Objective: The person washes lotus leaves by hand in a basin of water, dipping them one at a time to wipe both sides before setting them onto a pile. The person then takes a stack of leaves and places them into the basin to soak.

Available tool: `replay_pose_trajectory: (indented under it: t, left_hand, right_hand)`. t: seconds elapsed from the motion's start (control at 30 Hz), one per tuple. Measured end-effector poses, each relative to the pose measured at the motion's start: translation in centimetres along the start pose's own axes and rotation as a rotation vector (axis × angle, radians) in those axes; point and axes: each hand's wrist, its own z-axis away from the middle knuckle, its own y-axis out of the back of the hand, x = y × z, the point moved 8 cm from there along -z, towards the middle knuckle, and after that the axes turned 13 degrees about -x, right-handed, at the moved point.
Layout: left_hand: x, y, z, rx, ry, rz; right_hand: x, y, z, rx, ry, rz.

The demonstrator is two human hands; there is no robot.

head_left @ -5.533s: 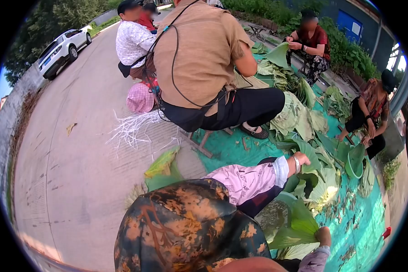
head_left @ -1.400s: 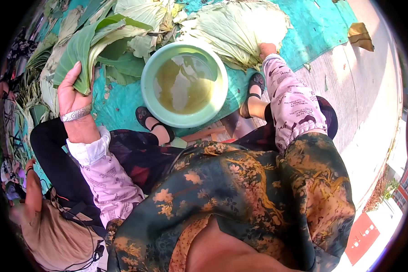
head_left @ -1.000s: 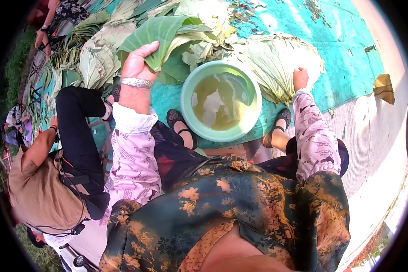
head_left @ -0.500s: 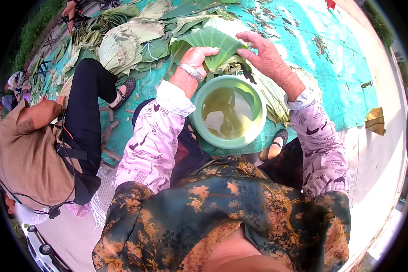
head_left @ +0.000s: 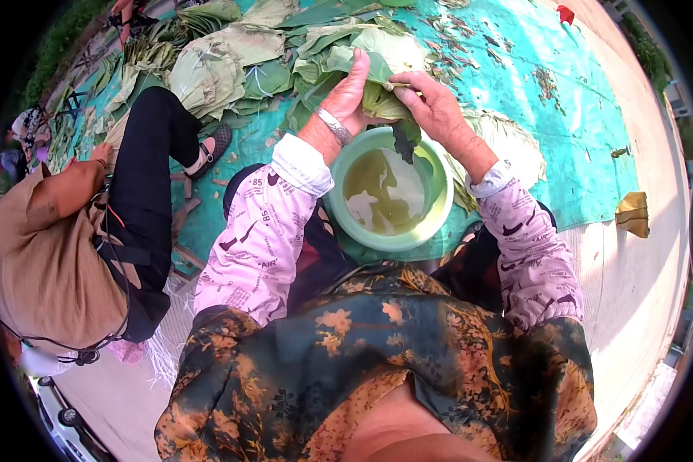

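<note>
A green lotus leaf (head_left: 381,102), gathered into folds, is held above the basin between my two hands. My left hand (head_left: 346,104) has its thumb pointing up and its fingers curled under the leaf, partly hidden by it. At the leaf's right side, my right hand (head_left: 433,108) pinches the gathered edge between thumb and fingers. A dark, withered leaf piece (head_left: 406,140) hangs down over the basin's back rim. Below my hands stands a pale green plastic basin (head_left: 337,219) with shallow yellowish water in it.
Piles of lotus leaves (head_left: 212,69) cover the turquoise tarpaulin (head_left: 585,154) at the back left. More pale leaves (head_left: 508,142) lie right of the basin. A seated person in a brown top (head_left: 58,266) is close on my left. Dry scraps (head_left: 547,85) are scattered back right.
The leaf was spread like a fan and is now folded together. My left thumb has lifted off its surface, and my right hand has moved down and closed on its edge.
</note>
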Motion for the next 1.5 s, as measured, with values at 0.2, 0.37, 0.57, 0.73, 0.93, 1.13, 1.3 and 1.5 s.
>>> replay_pose_trajectory:
  t: [0.2, 0.37, 0.57, 0.73, 0.93, 1.13, 1.3, 1.5]
  left_hand:
    - [-0.9, 0.1, 0.2, 0.057, 0.031, 0.009]
    - [-1.4, 2.0, -0.1, 0.13, 0.004, -0.012]
    - [-1.3, 0.0, 0.1, 0.056, 0.068, 0.068]
    - [-1.6, 3.1, 0.0, 0.214, -0.036, -0.147]
    - [-1.1, 5.3, 0.1, 0.33, 0.003, -0.452]
    - [-0.3, 7.7, 0.3, 0.466, -0.084, -0.548]
    - [0.6, 11.1, 0.3, 0.547, -0.155, -0.445]
    - [4.7, 11.3, 4.1, 0.764, -0.418, -0.152]
  right_hand:
    - [2.4, 0.5, 0.4, 0.067, -0.27, -0.59]
    - [2.9, 0.9, 0.8, 0.102, -0.292, -0.66]
    - [2.3, 0.7, 0.9, 0.112, -0.213, -0.467]
    - [1.1, 0.7, 0.8, 0.102, -0.254, -0.553]
    - [3.3, 0.7, 0.6, 0.088, -0.266, -0.558]
    - [4.2, 3.3, 1.0, 0.213, -0.348, -0.567]
    - [9.1, 6.4, 3.0, 0.372, -0.412, -0.747]
    - [12.4, 10.0, 5.3, 0.552, -0.447, -0.813]
